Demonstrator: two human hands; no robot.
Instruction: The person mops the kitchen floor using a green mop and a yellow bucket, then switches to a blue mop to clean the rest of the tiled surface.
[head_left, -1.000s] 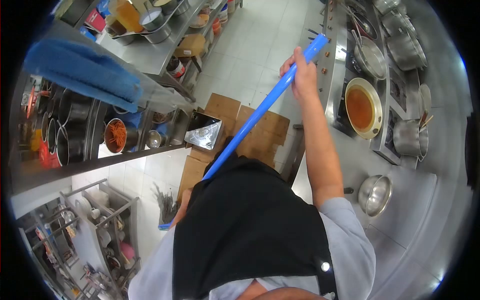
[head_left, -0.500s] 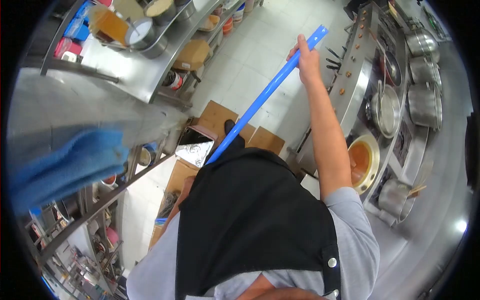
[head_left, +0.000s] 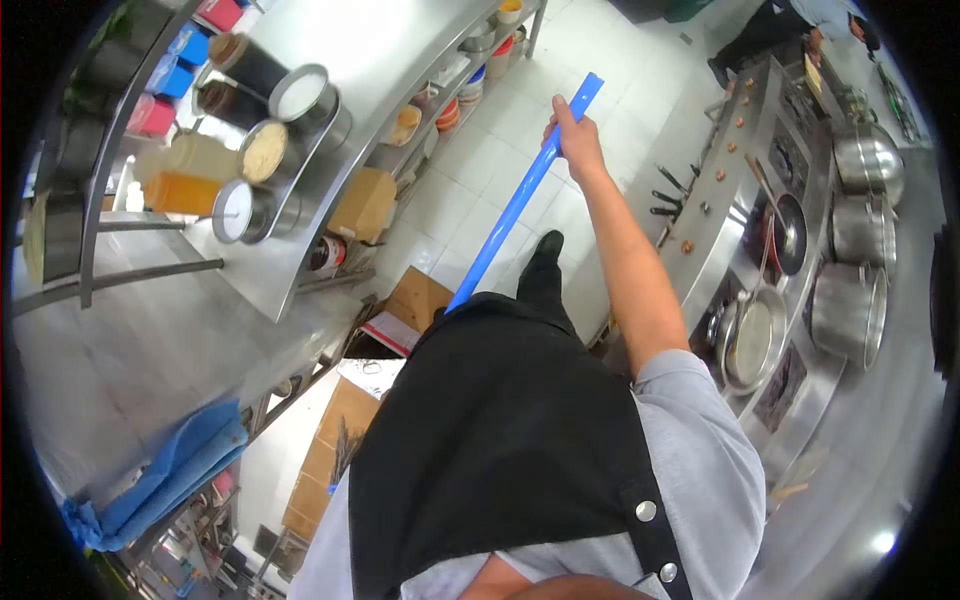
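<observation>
The right hand [head_left: 575, 140] is closed around the top of the blue handle [head_left: 520, 200], which goes down behind the black apron [head_left: 500, 440]. The left hand is hidden. Below the grip, the white floor [head_left: 500, 110] looks mostly clean; the handle's lower end cannot be seen.

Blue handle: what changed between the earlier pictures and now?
The view swung, so the blue handle and right hand now sit over open floor; the orange-filled pan has left view. Unchanged: the right hand grips the handle near its top. The left hand is hidden.
</observation>
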